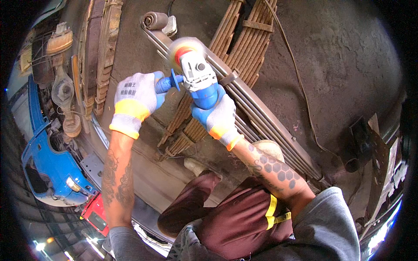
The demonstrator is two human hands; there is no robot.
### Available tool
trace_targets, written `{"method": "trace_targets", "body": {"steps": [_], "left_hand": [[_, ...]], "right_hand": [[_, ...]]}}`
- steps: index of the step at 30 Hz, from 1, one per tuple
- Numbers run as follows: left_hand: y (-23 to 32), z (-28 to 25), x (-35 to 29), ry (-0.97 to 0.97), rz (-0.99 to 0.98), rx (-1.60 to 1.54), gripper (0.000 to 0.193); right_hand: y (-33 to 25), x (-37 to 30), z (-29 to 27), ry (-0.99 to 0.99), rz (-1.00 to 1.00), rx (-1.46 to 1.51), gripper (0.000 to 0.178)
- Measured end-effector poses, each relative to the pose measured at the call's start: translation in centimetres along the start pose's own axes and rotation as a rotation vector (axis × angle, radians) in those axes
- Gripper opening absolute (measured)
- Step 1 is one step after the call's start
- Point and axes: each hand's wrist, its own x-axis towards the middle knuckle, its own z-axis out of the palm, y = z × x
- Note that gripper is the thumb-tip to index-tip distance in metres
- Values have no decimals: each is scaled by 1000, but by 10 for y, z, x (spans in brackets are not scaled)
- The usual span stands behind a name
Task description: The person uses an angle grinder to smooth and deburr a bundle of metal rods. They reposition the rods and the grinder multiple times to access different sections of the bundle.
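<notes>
Both my hands wear grey knit gloves with blue grip areas and orange-yellow cuffs. My left hand [136,93] is closed round the blue side handle [167,83] of an angle grinder [197,71]. My right hand [221,116] wraps the grinder's blue body. Its wheel [187,45] is smeared by motion, with an orange-red centre. Beneath the wheel lies a long steel leaf spring [265,114] with a rolled eye [155,21] at its far left end. The wheel overlaps the spring's upper part; I cannot tell whether they touch. A metal clip [229,78] wraps the leaves.
More rusty leaf springs [250,48] lie crosswise on the dark floor, others [106,56] at the left. A cable [300,82] runs along the right. A rusty axle [63,91] and a blue truck cab [54,174] are leftward. My shoe [267,150] is beside the spring.
</notes>
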Motion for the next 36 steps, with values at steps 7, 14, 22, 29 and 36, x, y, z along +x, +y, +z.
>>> {"method": "trace_targets", "body": {"steps": [7,14,22,29,36], "left_hand": [[-6,7,1,32,-9,-9,21],[-2,-6,12,31,15,-3,18],[12,-20,28,85,86,45,17],[4,-8,15,-17,-53,71,15],[0,-15,23,44,0,81,15]], "right_hand": [[0,-1,3,2,-17,-20,55],[2,7,5,45,-61,55,52],[-6,10,-11,114,-49,143,51],[-20,8,-16,-64,18,-48,51],[-26,12,-16,-32,0,-23,49]]}}
